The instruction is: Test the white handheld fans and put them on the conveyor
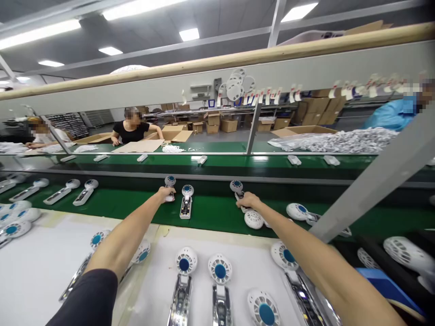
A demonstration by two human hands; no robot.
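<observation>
Both arms reach out over the green conveyor belt (210, 208). My left hand (165, 194) is closed around the handle of a white handheld fan (170, 181) with a blue centre. Just right of it lies a handheld fan with its handle open (186, 206), circuit parts showing. My right hand (248, 200) grips another handheld fan (236, 186) by its handle, which the fingers partly cover. Under that hand a white round fan head (253, 219) rests on the belt. Several clear-handled fans (220, 271) lie on the white worktop nearer to me.
More fans (84, 192) sit along the belt to the left. A slanted grey post (374, 176) crosses the right side. Small white parts (202, 160) ride a second belt behind. People, a black-sleeved person (134, 131) among them, sit beyond. A blue bin (387, 290) stands at lower right.
</observation>
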